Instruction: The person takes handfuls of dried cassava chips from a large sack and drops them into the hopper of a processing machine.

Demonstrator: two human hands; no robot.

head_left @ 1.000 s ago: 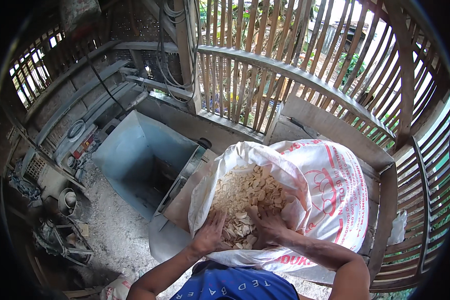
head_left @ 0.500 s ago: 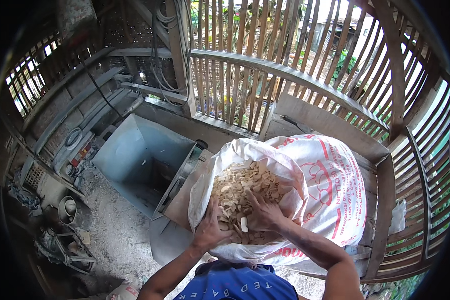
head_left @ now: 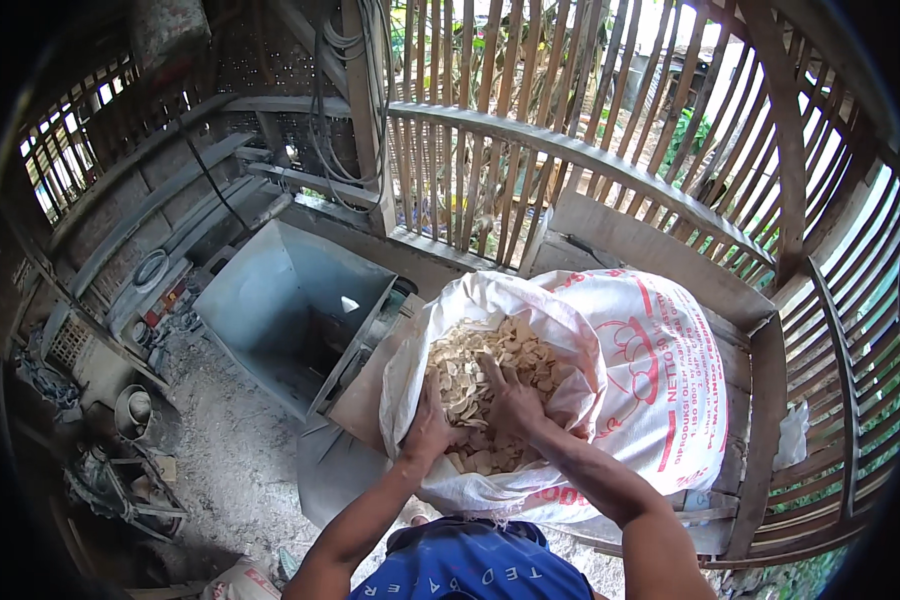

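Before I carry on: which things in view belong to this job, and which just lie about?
In use, apparently: left hand, right hand, pale chips, open white sack.

Apparently lying about: bucket, white bag, sack at lower left edge.

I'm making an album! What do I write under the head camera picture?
Left hand and right hand among pale flat chips in an open white sack, near a blue-grey bin.

My count: 2 hands, left hand (head_left: 428, 432) and right hand (head_left: 518, 408). 1 open sack (head_left: 402, 400). 1 metal bin (head_left: 245, 285). 1 bucket (head_left: 157, 432). 1 plastic bag (head_left: 792, 437). Chips (head_left: 458, 378): dozens at least, too heaped for me to count.
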